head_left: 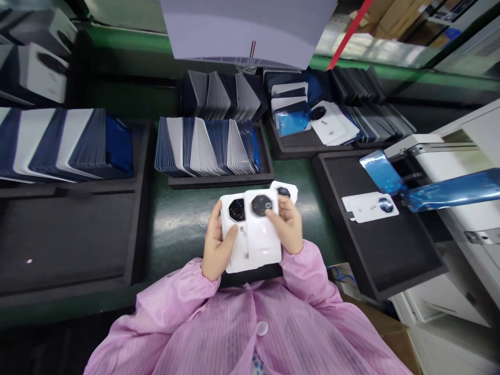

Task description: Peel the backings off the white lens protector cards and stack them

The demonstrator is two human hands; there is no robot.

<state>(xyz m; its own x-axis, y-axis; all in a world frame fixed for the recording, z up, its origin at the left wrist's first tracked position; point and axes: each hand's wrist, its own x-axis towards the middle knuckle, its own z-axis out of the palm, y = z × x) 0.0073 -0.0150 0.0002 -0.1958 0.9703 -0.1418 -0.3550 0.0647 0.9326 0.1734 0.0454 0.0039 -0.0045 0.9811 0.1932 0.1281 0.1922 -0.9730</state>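
My left hand grips a white panel with a dark octagonal camera area near its top. In my right hand is another white panel, which overlaps the right side of the first; the thumb lies over its dark camera area. Both panels are upright and side by side above the green table, close to my body. Just behind my right hand, one more white panel with a dark camera area shows partly; whether it rests on the table is hidden.
A tray of upright dark and white panels stands ahead. Left is a large black tray with a panel row behind. On the right, a black tray holds a white panel and blue film. A white sheet hangs ahead.
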